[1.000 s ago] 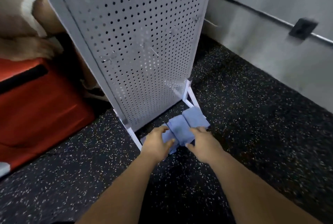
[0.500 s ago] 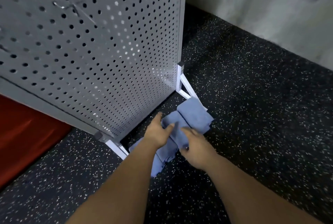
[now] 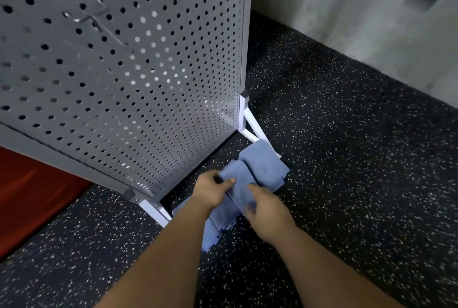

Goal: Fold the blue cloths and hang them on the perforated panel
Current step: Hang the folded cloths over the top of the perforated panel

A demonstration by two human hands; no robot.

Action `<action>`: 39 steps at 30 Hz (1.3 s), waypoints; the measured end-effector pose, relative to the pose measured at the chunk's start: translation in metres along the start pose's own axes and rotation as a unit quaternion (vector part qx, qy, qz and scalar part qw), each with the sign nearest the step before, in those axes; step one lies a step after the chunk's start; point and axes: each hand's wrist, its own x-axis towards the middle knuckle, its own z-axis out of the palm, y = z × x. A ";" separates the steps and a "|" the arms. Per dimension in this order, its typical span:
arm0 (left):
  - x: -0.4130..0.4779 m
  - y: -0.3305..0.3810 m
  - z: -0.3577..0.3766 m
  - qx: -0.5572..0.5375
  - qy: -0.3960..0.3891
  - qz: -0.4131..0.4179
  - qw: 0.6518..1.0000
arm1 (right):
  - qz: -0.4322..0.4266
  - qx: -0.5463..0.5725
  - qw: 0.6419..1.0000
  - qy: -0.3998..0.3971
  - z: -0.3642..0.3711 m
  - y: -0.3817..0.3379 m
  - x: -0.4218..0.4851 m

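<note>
Head view: a second ago both hands lay flat. Now I see the left hand (image 3: 213, 190) pinching the blue cloth (image 3: 239, 185) at its top edge, the cloth hanging below it by the perforated panel (image 3: 124, 59). The right hand (image 3: 267, 211) touches it, grip unclear.

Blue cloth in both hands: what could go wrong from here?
1. The blue cloth droops loose below the left hand and right hand; its fold may fall open on lifting.
2. The second folded cloth lies against it by the panel foot and may get dragged.
3. The hooks on the perforated panel look thin; a bulky fold could slip off.
</note>
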 end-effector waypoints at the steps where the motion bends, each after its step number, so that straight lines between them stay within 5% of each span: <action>1: -0.008 0.004 -0.006 -0.016 -0.016 0.009 1.000 | 0.013 0.008 1.000 0.026 -0.007 -0.004 -0.002; 6: -0.059 0.036 -0.048 -0.040 -0.094 0.052 0.993 | 0.004 0.118 0.988 0.096 -0.050 -0.030 -0.029; 19: -0.237 0.122 -0.148 -0.081 -0.167 0.182 0.966 | -0.117 0.240 0.964 0.003 -0.162 -0.128 -0.167; 23: -0.288 0.146 -0.167 -0.114 -0.089 0.235 0.961 | -0.152 0.272 0.948 0.067 -0.187 -0.167 -0.207; 27: -0.331 0.168 -0.182 -0.023 0.035 0.318 0.947 | -0.179 0.291 0.930 0.134 -0.205 -0.201 -0.238; 32: -0.392 0.195 -0.199 0.088 0.290 0.442 0.844 | -0.232 0.329 0.896 0.185 -0.224 -0.238 -0.274; 39: -0.448 0.237 -0.212 0.094 0.294 0.489 0.815 | -0.302 0.388 0.845 0.210 -0.256 -0.289 -0.309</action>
